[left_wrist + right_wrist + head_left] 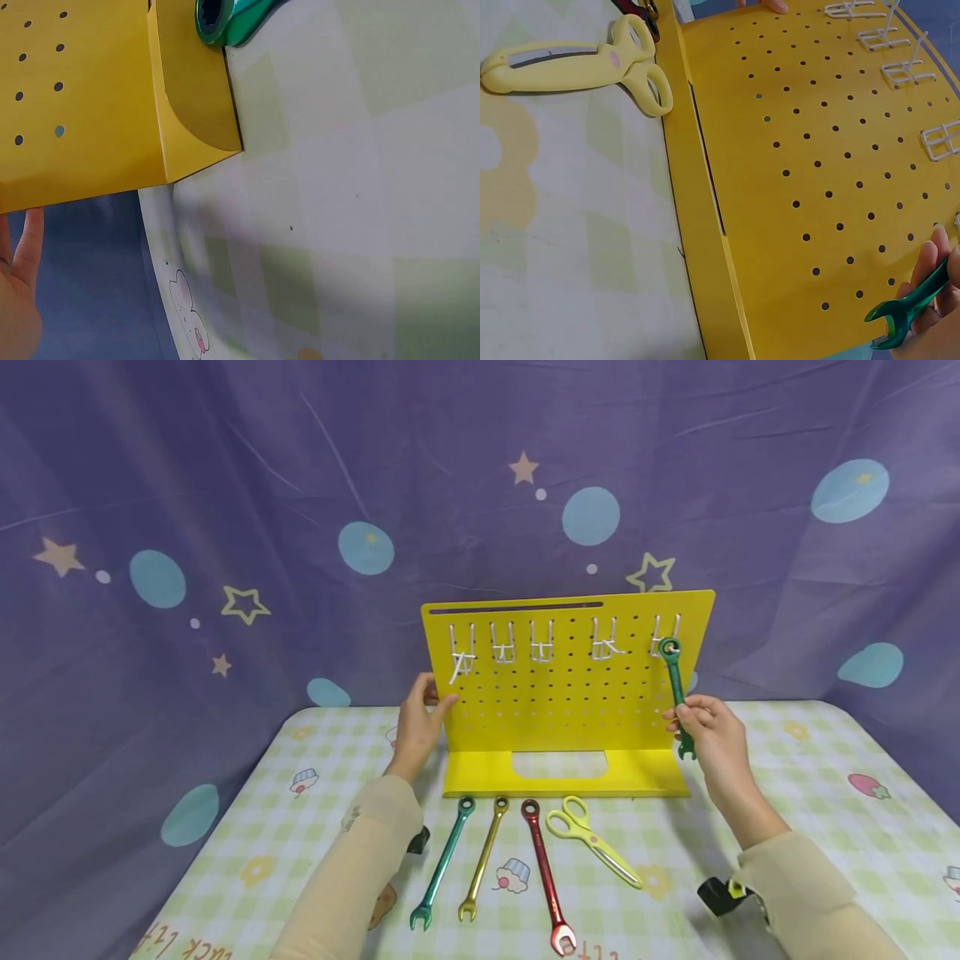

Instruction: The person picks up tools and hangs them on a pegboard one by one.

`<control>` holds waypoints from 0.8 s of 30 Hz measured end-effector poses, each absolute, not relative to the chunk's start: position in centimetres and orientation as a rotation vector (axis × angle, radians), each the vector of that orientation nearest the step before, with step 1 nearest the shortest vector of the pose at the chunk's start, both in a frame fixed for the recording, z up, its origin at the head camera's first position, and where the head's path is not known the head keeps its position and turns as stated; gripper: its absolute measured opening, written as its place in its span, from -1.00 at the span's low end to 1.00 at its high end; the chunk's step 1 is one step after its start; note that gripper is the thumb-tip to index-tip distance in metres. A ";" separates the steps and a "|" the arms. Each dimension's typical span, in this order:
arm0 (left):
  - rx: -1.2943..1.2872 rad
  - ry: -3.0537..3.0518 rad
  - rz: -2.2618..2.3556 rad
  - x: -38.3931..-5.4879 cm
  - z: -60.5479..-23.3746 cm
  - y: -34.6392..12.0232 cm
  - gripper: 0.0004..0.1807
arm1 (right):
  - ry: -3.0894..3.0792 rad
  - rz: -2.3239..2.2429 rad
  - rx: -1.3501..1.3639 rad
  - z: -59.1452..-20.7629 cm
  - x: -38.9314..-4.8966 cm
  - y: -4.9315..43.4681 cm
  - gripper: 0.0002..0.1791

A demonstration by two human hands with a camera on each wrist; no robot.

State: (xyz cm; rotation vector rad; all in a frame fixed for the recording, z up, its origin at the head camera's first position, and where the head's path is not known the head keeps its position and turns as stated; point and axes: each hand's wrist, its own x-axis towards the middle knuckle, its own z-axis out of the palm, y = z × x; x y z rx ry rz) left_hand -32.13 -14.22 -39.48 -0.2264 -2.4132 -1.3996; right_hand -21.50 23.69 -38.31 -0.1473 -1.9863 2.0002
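A yellow pegboard (525,727) stands upright on the table, a row of white wire hooks along its upper part. My left hand (420,722) grips its left edge, thumb at the front and fingers behind. My right hand (712,739) pinches a dark green combination wrench (677,685) near its open end. The wrench hangs almost vertically, its ring end up at the rightmost hook (656,631), with the white hook tip showing in the ring. In the right wrist view, the wrench's open jaw (900,319) points away from the fingers.
In front of the pegboard lie a teal wrench (445,860), a gold wrench (485,864), a red wrench (545,868) and yellow scissors (592,841). A checked cloth (315,827) covers the table. Behind hangs a purple curtain (465,443). The other hooks (542,647) hold no tools.
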 end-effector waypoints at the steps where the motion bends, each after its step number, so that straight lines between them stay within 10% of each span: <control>1: -0.225 -2.415 -1.397 -32.1 -39.5 -14.3 -0.65 | -1.989 2.000 -0.154 -38.3 -21.7 23.6 -0.85; 24: -0.220 -2.408 -1.402 -32.0 -39.5 -14.2 -0.66 | -2.071 1.971 -0.220 -39.0 -23.9 23.1 -0.77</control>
